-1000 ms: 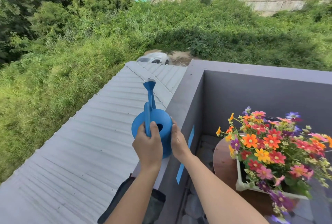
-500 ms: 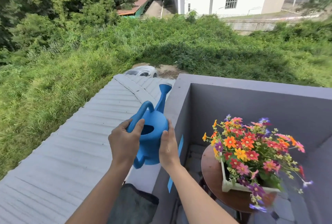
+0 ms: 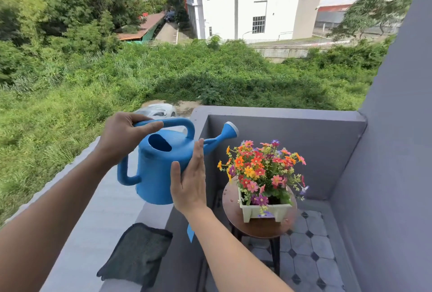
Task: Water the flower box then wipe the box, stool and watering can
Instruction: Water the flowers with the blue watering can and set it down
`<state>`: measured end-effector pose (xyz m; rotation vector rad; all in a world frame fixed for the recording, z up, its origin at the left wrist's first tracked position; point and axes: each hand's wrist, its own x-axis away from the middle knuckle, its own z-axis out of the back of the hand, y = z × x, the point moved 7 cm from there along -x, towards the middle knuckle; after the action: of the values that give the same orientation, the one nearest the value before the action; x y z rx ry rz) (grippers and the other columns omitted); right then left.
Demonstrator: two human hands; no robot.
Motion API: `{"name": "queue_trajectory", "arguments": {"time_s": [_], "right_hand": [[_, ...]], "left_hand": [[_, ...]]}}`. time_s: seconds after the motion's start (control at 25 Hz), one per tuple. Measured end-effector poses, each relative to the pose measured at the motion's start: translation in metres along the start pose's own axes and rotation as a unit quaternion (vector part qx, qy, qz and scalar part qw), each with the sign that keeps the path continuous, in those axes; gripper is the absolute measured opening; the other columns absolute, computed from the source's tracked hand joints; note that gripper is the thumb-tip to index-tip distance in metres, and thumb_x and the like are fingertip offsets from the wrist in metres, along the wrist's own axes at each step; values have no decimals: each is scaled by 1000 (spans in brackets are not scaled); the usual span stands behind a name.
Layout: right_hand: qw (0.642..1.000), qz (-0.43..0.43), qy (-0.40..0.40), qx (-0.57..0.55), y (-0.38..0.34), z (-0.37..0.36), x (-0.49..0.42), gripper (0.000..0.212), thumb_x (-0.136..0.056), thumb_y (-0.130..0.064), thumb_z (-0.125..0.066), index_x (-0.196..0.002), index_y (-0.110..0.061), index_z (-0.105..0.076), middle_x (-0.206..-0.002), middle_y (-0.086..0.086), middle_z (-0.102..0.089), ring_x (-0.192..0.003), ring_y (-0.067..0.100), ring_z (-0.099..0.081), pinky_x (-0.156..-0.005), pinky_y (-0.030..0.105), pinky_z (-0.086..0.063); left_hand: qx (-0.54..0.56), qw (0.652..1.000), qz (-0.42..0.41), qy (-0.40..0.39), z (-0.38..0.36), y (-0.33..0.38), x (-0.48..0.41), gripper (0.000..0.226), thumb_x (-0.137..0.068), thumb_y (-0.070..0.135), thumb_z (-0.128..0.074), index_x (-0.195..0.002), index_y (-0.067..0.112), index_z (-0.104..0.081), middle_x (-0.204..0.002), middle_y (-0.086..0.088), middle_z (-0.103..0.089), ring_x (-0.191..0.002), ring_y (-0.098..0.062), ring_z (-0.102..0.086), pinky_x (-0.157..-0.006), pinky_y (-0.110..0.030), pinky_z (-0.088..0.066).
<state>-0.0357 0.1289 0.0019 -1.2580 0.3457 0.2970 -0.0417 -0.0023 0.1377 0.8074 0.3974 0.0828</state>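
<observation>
Fingers of the left hand are curling around the top handle of the blue watering can, gripping it, while the right hand is lying flat and unclenched against the can's side, its fingers straight and steadying rather than grasping. Held between both hands, the can is hanging clear above the grey ledge, nearly level, its spout pointing away from the fingers toward the flower box. That box is sitting on the round wooden stool, beyond and below the right fingertips. A dark cloth is lying on the ledge below the wrists. Watering seems to be the step in hand; next the can probably needs carrying farther out past the right fingers and tipping spout-down over the blooms.
</observation>
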Motion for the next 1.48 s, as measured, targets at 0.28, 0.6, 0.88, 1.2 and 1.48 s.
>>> {"name": "queue_trajectory", "arguments": {"time_s": [0.28,0.6,0.88,1.2,1.48], "right_hand": [[999,-17,-26,24,-21,17,32,87,-80,-70,-10,-148,-19,6,-160,1,11,-147,18,-2,-119,39,-5],[1000,-19,-12,2,-36,29,30,90,-80,-71,-14,-149,-16,2,-161,4,4,-147,19,-2,-119,40,-5],[998,-41,-40,-1,-35,26,4,78,-90,-56,-25,-149,-11,-2,-160,9,-5,-146,28,-10,-118,47,-11],[997,-55,-58,-23,-37,16,8,71,-96,-47,-35,-148,-13,-3,-161,6,0,-147,21,-2,-120,45,-3],[999,-32,17,-12,-35,37,-5,81,-85,-60,-23,-147,-11,-7,-160,9,-6,-147,23,-7,-119,43,-6]], "left_hand": [[-116,990,-61,-57,1,48,5,17,-76,33,-75,-85,19,-76,-32,20,-50,-37,0,-45,-41,-13,-34],[-187,974,-88,-96,-7,91,0,23,-78,32,-74,-90,13,-77,-42,3,-54,-48,-17,-36,-37,-15,-27],[-234,965,-71,-90,-9,98,-22,31,-79,36,-71,-98,12,-75,-60,-8,-60,-50,-17,-39,-48,-20,-29],[-290,942,-62,-155,-24,103,-36,29,-78,37,-72,-93,13,-76,-59,-10,-60,-54,-19,-46,-49,-23,-32],[-260,945,-85,-177,-36,123,-45,30,-77,39,-72,-96,16,-76,-58,-4,-53,-48,-17,-42,-48,-23,-34]]}}
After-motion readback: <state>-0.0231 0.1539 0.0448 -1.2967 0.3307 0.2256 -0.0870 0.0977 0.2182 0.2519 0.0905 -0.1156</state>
